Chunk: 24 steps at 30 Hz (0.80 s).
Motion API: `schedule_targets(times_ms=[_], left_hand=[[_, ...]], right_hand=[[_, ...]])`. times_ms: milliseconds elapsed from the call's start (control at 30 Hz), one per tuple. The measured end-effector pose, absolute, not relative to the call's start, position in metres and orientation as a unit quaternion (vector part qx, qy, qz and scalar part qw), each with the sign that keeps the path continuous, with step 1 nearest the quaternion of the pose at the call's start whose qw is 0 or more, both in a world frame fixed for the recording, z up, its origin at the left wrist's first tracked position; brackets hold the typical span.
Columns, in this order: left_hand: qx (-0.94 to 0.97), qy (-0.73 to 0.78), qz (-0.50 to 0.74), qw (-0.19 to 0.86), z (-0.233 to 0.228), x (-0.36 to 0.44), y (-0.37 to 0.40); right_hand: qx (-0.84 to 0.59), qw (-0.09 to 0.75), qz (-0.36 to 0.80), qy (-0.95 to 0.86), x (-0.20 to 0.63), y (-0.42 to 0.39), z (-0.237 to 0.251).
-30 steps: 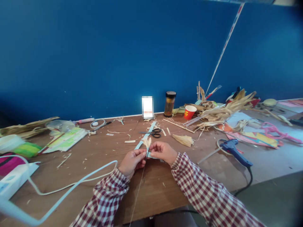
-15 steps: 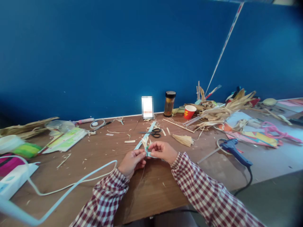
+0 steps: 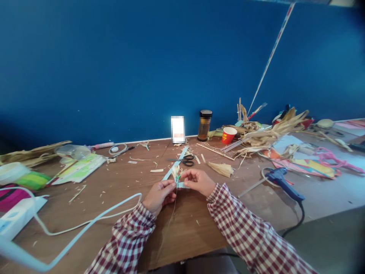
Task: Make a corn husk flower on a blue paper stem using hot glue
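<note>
Both hands meet low over the wooden surface [image 3: 114, 182], near its front edge. Left hand [image 3: 159, 196] and right hand [image 3: 198, 182] each pinch a small dried-husk bundle [image 3: 176, 172] between thumb and fingers, closed on it from either side. A thin strand [image 3: 170, 217] hangs from the bundle toward the front edge. A pale blue strip [image 3: 178, 160] lies just behind the hands, black scissors [image 3: 186, 160] beside it. Blue glue gun [image 3: 281, 182] well right; red paper cup [image 3: 228, 135] and dark-lidded jar [image 3: 204, 125] near the wall. Husk scraps litter the surface.
</note>
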<state>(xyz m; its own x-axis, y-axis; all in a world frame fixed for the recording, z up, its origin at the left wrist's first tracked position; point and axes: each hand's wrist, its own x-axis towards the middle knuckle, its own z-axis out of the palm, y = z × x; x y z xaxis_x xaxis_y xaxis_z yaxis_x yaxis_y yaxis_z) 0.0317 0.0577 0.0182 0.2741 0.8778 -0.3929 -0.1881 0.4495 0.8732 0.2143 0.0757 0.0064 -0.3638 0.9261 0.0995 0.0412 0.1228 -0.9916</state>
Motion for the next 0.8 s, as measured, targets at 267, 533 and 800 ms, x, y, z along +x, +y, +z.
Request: schedule_targets(times_ms=[267,533,800], left_hand=[[0.372,0.484,0.37,0.7,0.017,0.031,0.059],[0.5,0.562,0.343,0.563,0.005,0.037,0.055],[0.613,0.546,0.344,0.455,-0.005,0.029,0.055]], right_hand=[[-0.407,0.394,0.513,-0.645,0.216,0.074,0.008],[-0.478,0.326,0.399,-0.711,0.22,0.066,0.014],[-0.507,0.281,0.256,-0.773,0.223,0.056,0.009]])
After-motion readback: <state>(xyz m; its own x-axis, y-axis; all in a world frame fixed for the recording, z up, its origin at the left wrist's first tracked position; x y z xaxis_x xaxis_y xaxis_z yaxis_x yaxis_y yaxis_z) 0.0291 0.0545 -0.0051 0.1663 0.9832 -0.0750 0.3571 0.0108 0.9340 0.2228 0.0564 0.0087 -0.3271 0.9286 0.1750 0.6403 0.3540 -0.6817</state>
